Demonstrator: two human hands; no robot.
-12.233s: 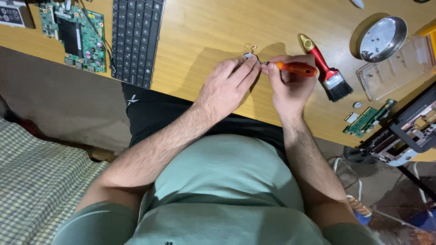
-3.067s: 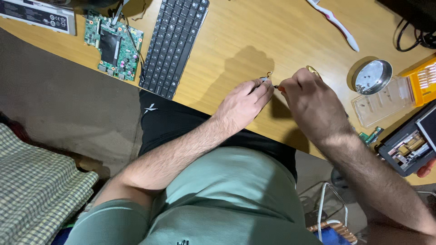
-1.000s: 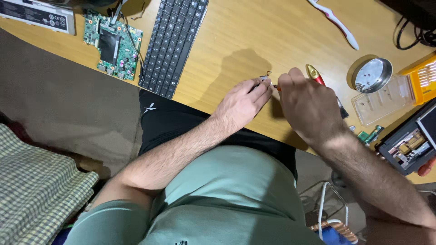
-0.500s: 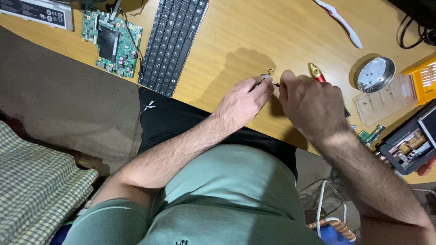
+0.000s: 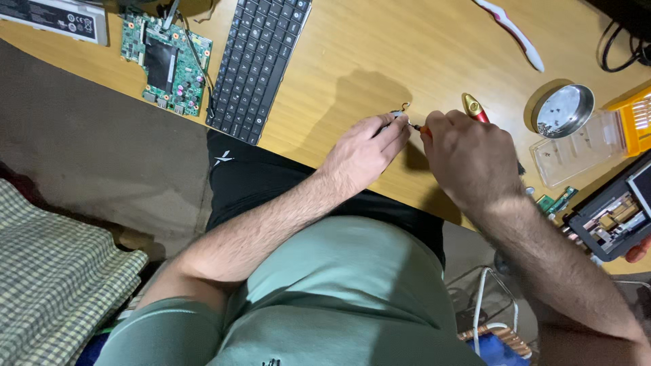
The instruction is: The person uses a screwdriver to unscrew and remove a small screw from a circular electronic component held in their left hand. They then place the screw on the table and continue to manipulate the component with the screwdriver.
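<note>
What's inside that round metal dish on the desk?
The round metal dish holds a scatter of tiny dark bits, probably screws; they are too small to tell for sure. Nothing covers the dish, so its whole bottom shows.

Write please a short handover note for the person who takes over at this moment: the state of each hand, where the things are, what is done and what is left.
Left hand: pinches a small metal part just above the wooden desk.
Right hand: grips a screwdriver, its tip at the part.
Nearby: brush behind the right hand, round metal dish holding what look like small screws, clear tray, keyboard, green circuit board.
Done or left: cannot tell; the part is too small to show.
</note>
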